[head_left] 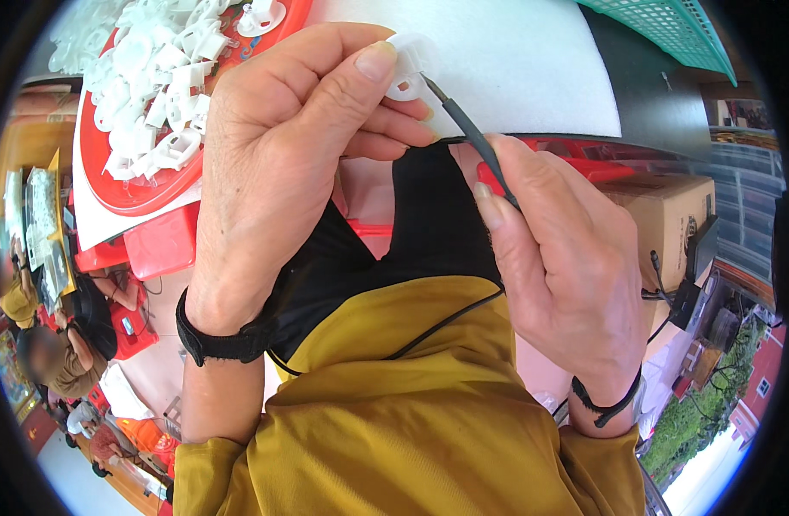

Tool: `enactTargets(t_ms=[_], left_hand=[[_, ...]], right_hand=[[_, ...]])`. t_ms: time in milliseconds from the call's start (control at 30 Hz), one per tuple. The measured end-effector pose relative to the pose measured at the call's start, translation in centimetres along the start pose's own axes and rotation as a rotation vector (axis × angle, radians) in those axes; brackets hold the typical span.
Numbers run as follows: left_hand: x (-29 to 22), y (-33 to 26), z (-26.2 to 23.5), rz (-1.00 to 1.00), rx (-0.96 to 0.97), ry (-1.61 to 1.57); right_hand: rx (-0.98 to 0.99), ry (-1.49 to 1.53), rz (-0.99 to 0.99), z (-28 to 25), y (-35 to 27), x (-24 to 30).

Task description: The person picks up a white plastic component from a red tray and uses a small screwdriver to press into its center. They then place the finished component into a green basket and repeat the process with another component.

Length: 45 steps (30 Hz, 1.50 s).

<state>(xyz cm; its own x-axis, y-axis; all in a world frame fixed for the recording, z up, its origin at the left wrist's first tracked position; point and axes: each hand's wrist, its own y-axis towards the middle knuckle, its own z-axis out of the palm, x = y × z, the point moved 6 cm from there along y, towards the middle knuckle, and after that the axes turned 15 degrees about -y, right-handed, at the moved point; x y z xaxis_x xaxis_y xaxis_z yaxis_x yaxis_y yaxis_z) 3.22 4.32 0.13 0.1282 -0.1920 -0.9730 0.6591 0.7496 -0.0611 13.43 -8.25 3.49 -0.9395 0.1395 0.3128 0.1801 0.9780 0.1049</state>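
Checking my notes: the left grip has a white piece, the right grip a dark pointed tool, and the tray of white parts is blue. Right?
No: the tray is red, not blue, as the head view shows. The left grip has the white piece, the right grip the dark pointed tool.

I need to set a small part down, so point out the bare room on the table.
The white sheet is bare between the white part in the left hand and the dark tabletop on the right. That dark strip, beside the green basket, looks mostly bare too. Crowded: the left, where white plastic pieces heap the red tray.
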Motion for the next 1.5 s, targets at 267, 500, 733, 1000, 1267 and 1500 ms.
enactTargets(t_ms=[267,500,733,1000,1267,1500], left_hand=[[0.0,0.0,0.0,0.016,-0.004,0.003],[0.2,0.0,-0.2,0.016,-0.007,-0.008],[0.1,-0.1,-0.1,0.027,-0.009,0.011],[0.2,0.0,-0.2,0.038,0.004,0.036],[0.1,0.0,-0.3,0.04,0.006,0.053],[0.2,0.1,-0.2,0.029,0.04,0.053]], right_hand=[[-0.065,0.026,-0.011,0.2,0.0,0.0],[-0.057,0.015,-0.032,0.1,0.1,0.1],[-0.078,0.024,-0.036,0.4,0.1,0.2],[-0.018,0.001,0.013,0.4,0.4,0.5],[0.093,-0.193,-0.043,-0.4,1.0,0.6],[-0.032,-0.079,-0.041,-0.1,1.5,0.5]])
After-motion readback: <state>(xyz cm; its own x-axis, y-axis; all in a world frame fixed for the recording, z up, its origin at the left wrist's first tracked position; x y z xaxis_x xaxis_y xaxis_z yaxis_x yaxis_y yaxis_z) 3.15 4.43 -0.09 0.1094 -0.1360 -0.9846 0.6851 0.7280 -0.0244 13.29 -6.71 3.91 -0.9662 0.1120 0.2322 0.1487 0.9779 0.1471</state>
